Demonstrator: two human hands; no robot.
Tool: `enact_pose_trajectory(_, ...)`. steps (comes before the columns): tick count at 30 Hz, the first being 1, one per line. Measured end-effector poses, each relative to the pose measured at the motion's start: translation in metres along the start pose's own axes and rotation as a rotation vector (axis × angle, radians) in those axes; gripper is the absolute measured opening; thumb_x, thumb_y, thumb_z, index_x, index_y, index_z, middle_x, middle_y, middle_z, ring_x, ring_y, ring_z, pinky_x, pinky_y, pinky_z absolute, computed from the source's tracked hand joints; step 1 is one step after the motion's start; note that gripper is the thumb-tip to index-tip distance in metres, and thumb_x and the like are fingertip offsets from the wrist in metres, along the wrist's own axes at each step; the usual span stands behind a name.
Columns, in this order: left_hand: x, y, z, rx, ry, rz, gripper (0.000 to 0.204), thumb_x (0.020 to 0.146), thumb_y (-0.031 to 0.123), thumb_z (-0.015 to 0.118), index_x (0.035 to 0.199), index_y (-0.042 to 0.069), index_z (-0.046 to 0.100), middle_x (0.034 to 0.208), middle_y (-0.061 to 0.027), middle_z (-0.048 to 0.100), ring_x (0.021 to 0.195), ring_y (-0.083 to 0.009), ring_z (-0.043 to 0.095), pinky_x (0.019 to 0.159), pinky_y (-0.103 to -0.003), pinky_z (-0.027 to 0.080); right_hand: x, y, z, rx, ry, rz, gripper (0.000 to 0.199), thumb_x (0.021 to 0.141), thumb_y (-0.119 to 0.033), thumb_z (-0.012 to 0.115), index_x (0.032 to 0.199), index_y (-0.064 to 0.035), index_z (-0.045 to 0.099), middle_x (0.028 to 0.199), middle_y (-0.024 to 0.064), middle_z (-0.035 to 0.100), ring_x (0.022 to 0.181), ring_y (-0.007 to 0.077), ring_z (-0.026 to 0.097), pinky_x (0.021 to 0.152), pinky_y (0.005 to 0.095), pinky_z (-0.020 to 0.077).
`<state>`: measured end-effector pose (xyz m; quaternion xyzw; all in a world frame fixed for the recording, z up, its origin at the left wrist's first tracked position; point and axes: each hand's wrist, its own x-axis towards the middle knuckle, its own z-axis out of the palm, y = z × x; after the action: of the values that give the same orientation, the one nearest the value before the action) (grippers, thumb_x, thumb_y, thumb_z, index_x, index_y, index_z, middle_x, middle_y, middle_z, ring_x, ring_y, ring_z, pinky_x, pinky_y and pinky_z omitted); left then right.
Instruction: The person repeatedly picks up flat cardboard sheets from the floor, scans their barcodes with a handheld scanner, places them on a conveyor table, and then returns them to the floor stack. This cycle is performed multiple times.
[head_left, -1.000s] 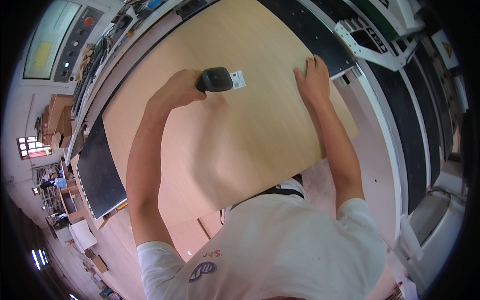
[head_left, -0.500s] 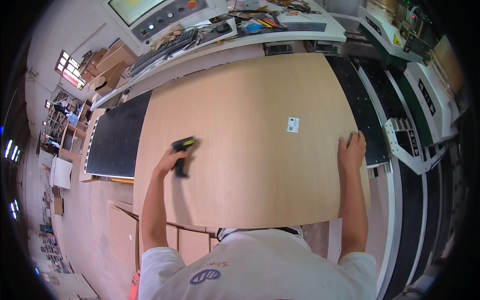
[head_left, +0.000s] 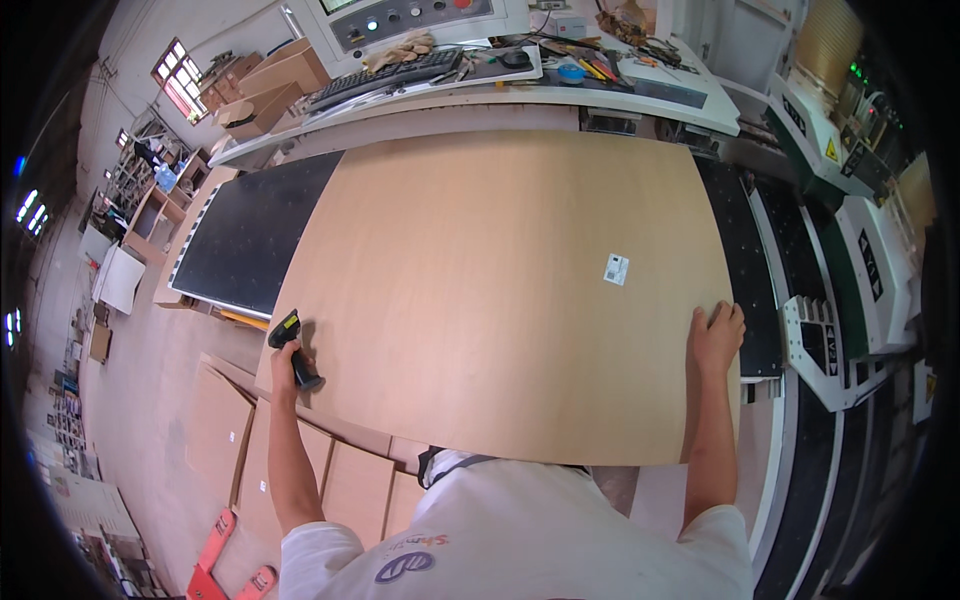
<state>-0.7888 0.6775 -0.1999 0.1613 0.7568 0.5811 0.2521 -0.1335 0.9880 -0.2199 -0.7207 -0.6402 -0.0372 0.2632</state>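
A wide, light wood-grain panel [head_left: 480,300] lies before me, with a small white label [head_left: 616,269] on its right half. My left hand [head_left: 286,365] is closed around the handle of a black barcode scanner [head_left: 286,328] with a yellow-green patch on its head. It holds the scanner over the panel's left edge, near the front corner. My right hand [head_left: 717,338] rests on the panel at its right edge, thumb and fingers apart. Whether its fingertips curl over that edge I cannot tell.
Beyond the panel stands a bench with a keyboard [head_left: 388,79], a blue tape roll [head_left: 571,73], gloves and loose tools, below a control console [head_left: 420,25]. Machine heads [head_left: 875,270] rise at the right. More boards [head_left: 357,490] lean at the lower left, near red metal parts [head_left: 212,545].
My left hand has carried the scanner left and nearer to me, from over the panel to its left edge. My right hand stays at the right edge. The view has shifted.
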Motion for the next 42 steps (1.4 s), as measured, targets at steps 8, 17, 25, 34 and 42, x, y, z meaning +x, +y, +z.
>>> enact_pose_trajectory(8,0.009,-0.013,-0.013,-0.16,0.033,-0.016,0.023,0.081,0.028,0.062,0.079,0.006,0.056,0.062,-0.0043,0.052,0.055,-0.0183,0.058,0.051,-0.03,0.05,0.003,0.004,0.003,0.073,0.025,-0.044,0.05,0.084,-0.031,0.065,0.119,0.0011,0.054,0.134,0.0312,0.043,0.123,0.0459,0.042,0.103,0.0513,0.0341)
enact_pose_trajectory(17,0.016,-0.028,-0.013,-0.148,0.068,0.071,0.029,0.084,0.033,0.062,0.071,0.008,0.056,0.058,-0.0041,0.055,0.052,-0.0155,0.056,0.05,-0.028,0.046,0.012,0.007,0.01,0.047,0.034,-0.031,0.048,0.08,-0.033,0.067,0.113,0.0,0.056,0.132,0.0313,0.044,0.118,0.0458,0.045,0.1,0.0516,0.0357)
enact_pose_trajectory(25,0.017,-0.034,-0.023,-0.177,0.127,0.118,0.026,0.084,0.031,0.063,0.073,0.01,0.054,0.058,-0.0011,0.05,0.049,-0.0137,0.052,0.047,-0.027,0.043,0.012,-0.002,0.003,0.091,0.003,-0.001,0.049,0.082,-0.033,0.066,0.117,-0.0009,0.056,0.134,0.0288,0.043,0.124,0.0417,0.042,0.103,0.0477,0.0334)
enact_pose_trajectory(34,0.016,-0.025,-0.009,-0.226,0.223,-0.06,0.024,0.083,0.031,0.065,0.072,0.013,0.054,0.058,-0.0005,0.049,0.047,-0.0147,0.05,0.045,-0.028,0.043,0.005,-0.01,-0.011,0.156,0.001,0.041,0.049,0.082,-0.031,0.067,0.119,-0.0007,0.054,0.137,0.0264,0.042,0.127,0.0409,0.038,0.106,0.0476,0.0302)
enact_pose_trajectory(42,-0.002,-0.038,-0.043,-0.143,0.288,-0.146,0.024,0.082,0.033,0.066,0.078,0.011,0.056,0.06,-0.0015,0.051,0.051,-0.0171,0.055,0.049,-0.032,0.049,-0.042,-0.006,-0.039,0.027,-0.035,0.065,0.056,0.082,-0.031,0.068,0.123,0.0012,0.049,0.139,0.0258,0.039,0.127,0.0412,0.038,0.105,0.0491,0.0304)
